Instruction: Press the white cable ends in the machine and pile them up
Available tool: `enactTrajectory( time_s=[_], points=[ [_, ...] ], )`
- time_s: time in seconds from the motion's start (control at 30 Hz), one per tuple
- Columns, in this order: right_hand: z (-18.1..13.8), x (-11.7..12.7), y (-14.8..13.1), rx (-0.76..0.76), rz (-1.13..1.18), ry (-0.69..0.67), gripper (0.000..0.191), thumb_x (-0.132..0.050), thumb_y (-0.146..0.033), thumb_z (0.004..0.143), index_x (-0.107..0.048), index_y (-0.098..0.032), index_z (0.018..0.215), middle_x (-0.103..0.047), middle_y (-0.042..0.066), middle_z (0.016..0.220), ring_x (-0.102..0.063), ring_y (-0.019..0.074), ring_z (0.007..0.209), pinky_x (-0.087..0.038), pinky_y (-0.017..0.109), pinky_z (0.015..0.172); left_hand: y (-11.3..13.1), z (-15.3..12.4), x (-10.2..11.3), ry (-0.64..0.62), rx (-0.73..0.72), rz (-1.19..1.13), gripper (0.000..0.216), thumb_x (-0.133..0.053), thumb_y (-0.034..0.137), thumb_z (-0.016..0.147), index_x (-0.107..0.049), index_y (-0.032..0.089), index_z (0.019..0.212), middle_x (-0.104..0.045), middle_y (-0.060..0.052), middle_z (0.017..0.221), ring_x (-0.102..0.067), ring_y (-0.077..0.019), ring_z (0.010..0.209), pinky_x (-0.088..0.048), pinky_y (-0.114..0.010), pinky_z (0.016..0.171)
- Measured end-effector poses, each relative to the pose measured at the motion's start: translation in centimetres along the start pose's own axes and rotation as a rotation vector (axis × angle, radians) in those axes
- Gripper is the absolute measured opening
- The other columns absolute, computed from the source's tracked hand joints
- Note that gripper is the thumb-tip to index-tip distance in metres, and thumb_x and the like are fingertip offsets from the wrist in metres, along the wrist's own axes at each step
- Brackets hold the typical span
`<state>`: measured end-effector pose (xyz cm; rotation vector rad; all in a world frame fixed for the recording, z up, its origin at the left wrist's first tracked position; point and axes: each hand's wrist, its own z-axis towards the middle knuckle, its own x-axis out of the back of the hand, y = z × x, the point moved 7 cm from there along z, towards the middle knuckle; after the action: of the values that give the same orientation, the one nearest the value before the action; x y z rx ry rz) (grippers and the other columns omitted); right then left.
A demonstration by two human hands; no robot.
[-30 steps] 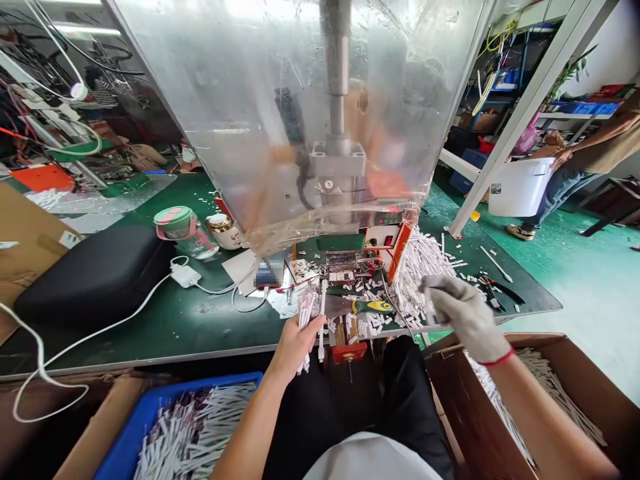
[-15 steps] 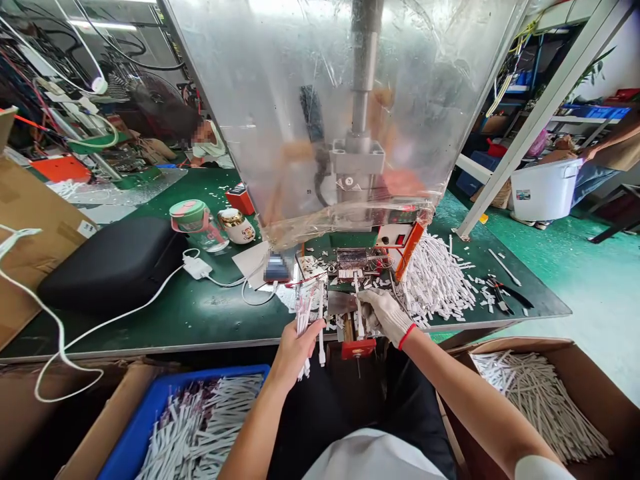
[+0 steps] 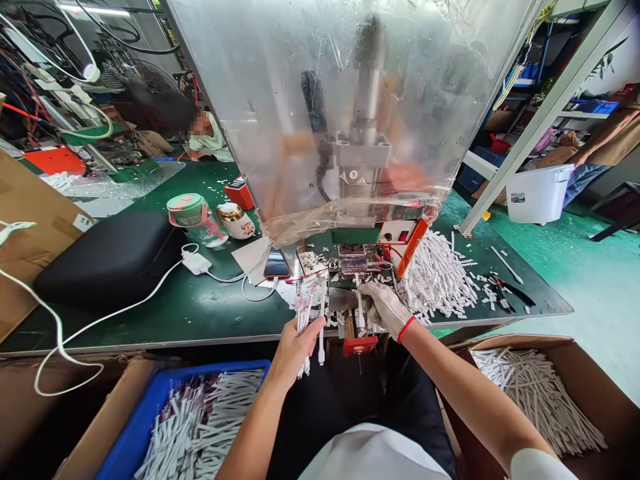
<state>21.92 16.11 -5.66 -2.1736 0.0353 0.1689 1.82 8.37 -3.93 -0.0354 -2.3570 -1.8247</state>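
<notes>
Bundle of thin white strips (image 3: 303, 319) stands upright in my bare left hand (image 3: 299, 348). The hand is clamped around it, probably so the strips stay together and do not drop into the blue plastic crate (image 3: 215, 369) below. My right hand (image 3: 383, 309) wears a white knit glove with a red band at the wrist. Its fingers curl just beside one upright white strip (image 3: 359, 308), but I cannot tell if they are closed on it.

Both hands are near the front edge of the dark green table (image 3: 150, 320), above a small red block (image 3: 359, 345). The crate and an open cardboard box (image 3: 565, 353) lie low on either side of my lap, perhaps to keep them in easy reach, and both are full of white strips. A loose pile of white strips (image 3: 437, 277) lies on the table to the right of my hands.

Behind them, a clear plastic guard (image 3: 280, 113) around a metal cylinder (image 3: 367, 93) stands in the way and hides part of the table. To the left are a black padded case (image 3: 105, 263), a white charger (image 3: 196, 263) and a smartphone (image 3: 277, 265).
</notes>
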Motion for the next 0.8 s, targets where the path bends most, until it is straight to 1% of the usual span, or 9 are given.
enactTrajectory(
  time_s=[0.1,0.2,0.3,0.4,0.47,0.57,0.67,0.73,0.8],
  points=[
    [-0.3,0.2,-0.4,0.054,-0.037,-0.01,0.027,-0.064,-0.039,0.08,-0.046,-0.021,0.074,-0.051,-0.005,0.048,-0.032,0.0058,0.03,-0.02,0.018,0.031,0.4,0.0,-0.3,-0.047,-0.024,0.03,0.042,-0.063,0.056,0.084,-0.061,0.018,0.067,-0.037,0.008,0.043,-0.033,-0.0105,0.046,-0.026,-0.025,0.05],
    [-1.7,0.6,-2.3,0.257,-0.123,0.031,0.037,-0.067,-0.051,0.082,-0.048,-0.021,0.076,-0.052,-0.005,0.053,-0.037,0.0065,0.034,-0.027,0.019,0.033,1.1,0.2,-0.6,-0.094,-0.055,0.109,0.048,-0.062,0.056,0.084,-0.045,0.022,0.054,-0.035,0.007,0.043,-0.032,-0.01,0.045,-0.026,-0.026,0.05],
    [-4.1,-0.8,-4.2,0.466,-0.2,-0.109,0.039,-0.069,-0.056,0.082,-0.057,-0.018,0.082,-0.059,-0.002,0.065,-0.046,0.0072,0.045,-0.036,0.019,0.04,2.2,0.3,-1.4,-0.175,-0.086,0.187,0.047,-0.062,0.053,0.084,-0.041,0.023,0.053,-0.035,0.007,0.044,-0.032,-0.0104,0.046,-0.025,-0.026,0.049],
    [-5.6,-2.3,-4.3,0.488,-0.203,-0.25,0.039,-0.072,-0.054,0.082,-0.059,-0.017,0.078,-0.056,-0.002,0.061,-0.045,0.0072,0.046,-0.035,0.019,0.042,3.8,0.3,-2.4,-0.246,-0.131,0.19,0.041,-0.066,0.05,0.08,-0.047,0.022,0.056,-0.039,0.005,0.048,-0.036,-0.0123,0.05,-0.028,-0.026,0.051],
    [-5.7,-2.0,-4.2,0.455,-0.129,-0.217,0.041,-0.073,-0.052,0.08,-0.053,-0.018,0.069,-0.049,-0.004,0.053,-0.041,0.0069,0.041,-0.031,0.019,0.039,4.6,0.2,-2.8,-0.278,-0.148,0.146,0.038,-0.069,0.048,0.077,-0.051,0.022,0.058,-0.044,0.004,0.051,-0.04,-0.0137,0.054,-0.03,-0.026,0.052],
    [-5.0,0.6,-4.7,0.464,0.095,-0.06,0.043,-0.074,-0.051,0.078,-0.048,-0.02,0.067,-0.049,-0.005,0.054,-0.037,0.0061,0.039,-0.028,0.02,0.036,4.4,-0.2,-3.0,-0.344,-0.09,0.044,0.036,-0.072,0.047,0.075,-0.055,0.02,0.058,-0.042,0.004,0.049,-0.036,-0.0117,0.05,-0.028,-0.025,0.049],
    [-4.5,5.0,-4.9,0.517,0.197,0.1,0.042,-0.07,-0.057,0.08,-0.049,-0.021,0.074,-0.048,-0.005,0.056,-0.035,0.0064,0.039,-0.027,0.02,0.036,3.1,-0.2,-2.4,-0.375,0.045,-0.185,0.045,-0.073,0.047,0.074,-0.045,0.021,0.051,-0.032,0.007,0.044,-0.024,-0.0071,0.042,-0.021,-0.022,0.043],
    [-4.2,7.0,-4.3,0.493,-0.038,0.09,0.04,-0.069,-0.057,0.08,-0.053,-0.021,0.075,-0.05,-0.005,0.054,-0.037,0.0077,0.04,-0.028,0.021,0.037,2.2,0.3,-2.1,-0.359,0.12,-0.331,0.05,-0.071,0.053,0.076,-0.042,0.02,0.052,-0.036,0.007,0.045,-0.02,-0.0048,0.04,-0.017,-0.021,0.04],
    [-4.0,8.7,-3.2,0.449,-0.41,0.074,0.033,-0.075,-0.05,0.076,-0.063,-0.02,0.081,-0.059,-0.003,0.06,-0.046,0.0094,0.047,-0.032,0.021,0.043,1.8,0.9,-2.1,-0.302,0.144,-0.39,0.047,-0.072,0.057,0.076,-0.05,0.018,0.06,-0.046,0.005,0.051,-0.025,-0.0041,0.039,-0.016,-0.02,0.039]
  ],
)
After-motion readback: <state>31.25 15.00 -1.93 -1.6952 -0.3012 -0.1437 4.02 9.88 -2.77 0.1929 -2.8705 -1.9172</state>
